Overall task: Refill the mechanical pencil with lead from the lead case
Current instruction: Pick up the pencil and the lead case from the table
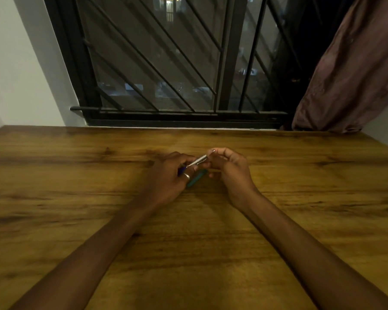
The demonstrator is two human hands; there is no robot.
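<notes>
My left hand (pixel 169 175) grips a mechanical pencil (pixel 198 161) with a silver upper barrel and a blue lower end, tilted up toward the right. My right hand (pixel 230 168) pinches at the pencil's silver top end with thumb and forefinger; whether it holds a cap or a lead is too small to tell. A teal lead case (pixel 196 178) lies flat on the wooden table (pixel 193 231) just under and between the two hands. A ring is on a finger of my left hand.
The table's far edge meets a wall with a black barred window (pixel 166 63). A brownish curtain (pixel 356 70) hangs at the back right, its hem close to the table's far right corner.
</notes>
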